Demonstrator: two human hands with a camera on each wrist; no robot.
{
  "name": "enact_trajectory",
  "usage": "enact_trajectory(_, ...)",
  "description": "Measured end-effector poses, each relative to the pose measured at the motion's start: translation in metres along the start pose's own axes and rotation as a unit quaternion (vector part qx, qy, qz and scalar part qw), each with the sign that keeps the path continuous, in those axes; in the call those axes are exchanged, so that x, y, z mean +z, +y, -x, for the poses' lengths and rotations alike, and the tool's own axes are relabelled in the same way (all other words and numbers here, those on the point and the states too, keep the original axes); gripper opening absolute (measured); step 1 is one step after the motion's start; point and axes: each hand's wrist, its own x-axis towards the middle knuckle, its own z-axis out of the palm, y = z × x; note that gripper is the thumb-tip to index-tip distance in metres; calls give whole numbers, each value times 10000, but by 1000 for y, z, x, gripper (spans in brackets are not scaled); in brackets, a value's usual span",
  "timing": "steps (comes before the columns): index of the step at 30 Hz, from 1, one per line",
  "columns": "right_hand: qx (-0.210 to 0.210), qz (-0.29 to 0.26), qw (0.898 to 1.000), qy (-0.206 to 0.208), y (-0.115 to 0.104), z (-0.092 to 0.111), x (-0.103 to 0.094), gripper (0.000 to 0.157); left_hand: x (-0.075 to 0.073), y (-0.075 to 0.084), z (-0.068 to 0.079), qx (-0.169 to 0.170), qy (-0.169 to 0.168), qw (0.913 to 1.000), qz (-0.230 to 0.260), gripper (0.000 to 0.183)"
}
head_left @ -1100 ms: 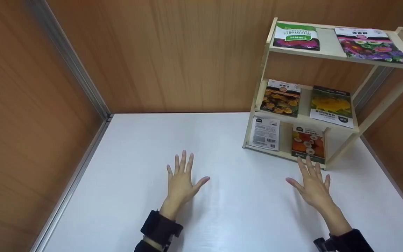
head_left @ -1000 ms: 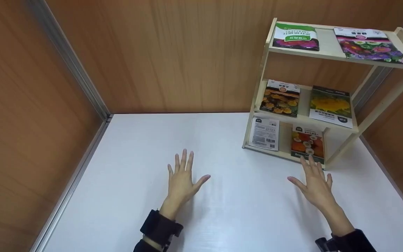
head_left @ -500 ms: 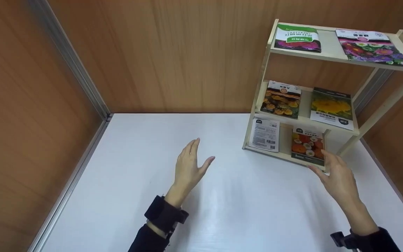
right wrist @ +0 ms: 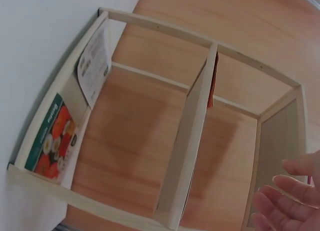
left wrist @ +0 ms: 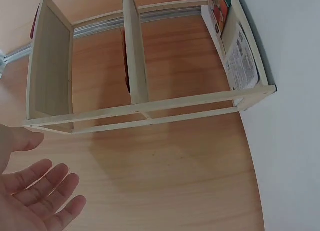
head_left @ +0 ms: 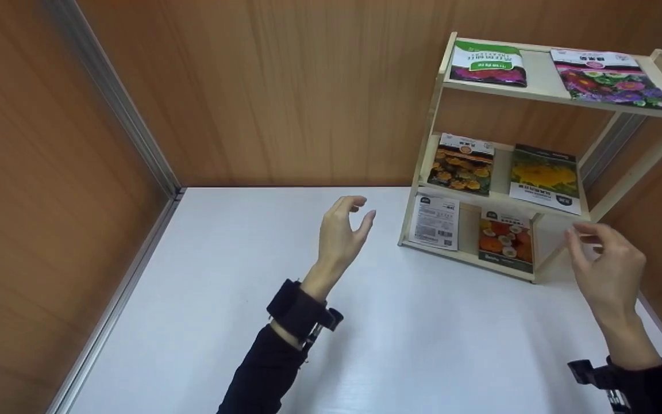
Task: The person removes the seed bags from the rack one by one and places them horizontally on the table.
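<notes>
At far left, a brown wood-grain side wall (head_left: 49,201) meets a smooth white worktop (head_left: 193,322) along a grey metal strip; next comes the left hand (head_left: 339,238), raised above the worktop, a black band (head_left: 299,310) round its wrist; its grip is slack and holds nothing, the fingers bent and the thumb standing apart; to its right, at the worktop's far end, stands a three-tiered rack of pale wood (head_left: 543,72), each tier carrying two flat packets; on the left, the bottom tier holds a white packet with printed text (head_left: 434,221), the middle tier a dark packet with orange flowers (head_left: 461,167), the top tier a green-and-white packet with magenta flowers (head_left: 488,63); on the right, the bottom tier holds an orange-red packet with white rounds (head_left: 505,240), the middle tier a packet with a yellow bloom (head_left: 545,175), the top tier a packet with pink and purple flowers (head_left: 615,80); the right hand (head_left: 611,267) is at the rack's right front, and I cannot tell whether it touches the wood; its grip is loose and unfilled, the fingers curved toward the thumb.
</notes>
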Motion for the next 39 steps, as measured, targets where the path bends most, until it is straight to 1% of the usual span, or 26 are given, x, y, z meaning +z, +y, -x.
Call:
enact_trajectory(5, 254, 172, 9990, 326, 9, -13, -2, 26, 19, 8, -19, -112, 70, 9976, 676, 25)
enact_trajectory(8, 500, 208, 9975, 447, 15, -19, -2, 29, 32, 11, -28, -183, 31, 9948, 1001, 30)
enact_trajectory(14, 916, 232, 9925, 774, 28, -33, -2, 34, 57, 16, -48, -384, -195, 9889, 1425, 41)
enact_trajectory(17, 1080, 211, 9906, 810, 33, -42, 0, 39, 66, 17, -59, -539, -498, 9850, 1564, 53)
enact_trajectory(20, 1451, 205, 9878, 532, 36, -51, 0, 46, 73, 18, -70, -720, -954, 9785, 1681, 68)
enact_trajectory(23, 1871, 275, 9820, 27, 40, -59, 1, 54, 77, 20, -79, -893, -1336, 9724, 1694, 81)
enact_trajectory(25, 2069, 209, 9777, -287, 43, -64, 2, 59, 80, 21, -85, -956, -1452, 9707, 1661, 85)
enact_trajectory(28, 2283, -29, 9709, -720, 49, -70, 3, 66, 83, 22, -93, -1048, -1517, 9698, 1593, 89)
enact_trajectory(32, 2643, -315, 9558, -1250, 56, -78, 3, 76, 87, 23, -100, -1248, -1636, 9642, 1674, 91)
enact_trajectory(34, 2783, -385, 9497, -1383, 58, -81, 3, 79, 88, 23, -103, -1325, -1682, 9612, 1738, 91)
enact_trajectory(36, 2892, -446, 9457, -1412, 60, -85, 2, 81, 88, 24, -107, -1330, -1686, 9608, 1752, 91)
enact_trajectory(38, 2894, -497, 9473, -1285, 61, -88, 2, 78, 88, 26, -111, -1292, -1684, 9621, 1711, 89)
enact_trajectory(39, 2859, -512, 9496, -1181, 61, -89, 3, 75, 88, 26, -114, -1256, -1673, 9631, 1695, 88)
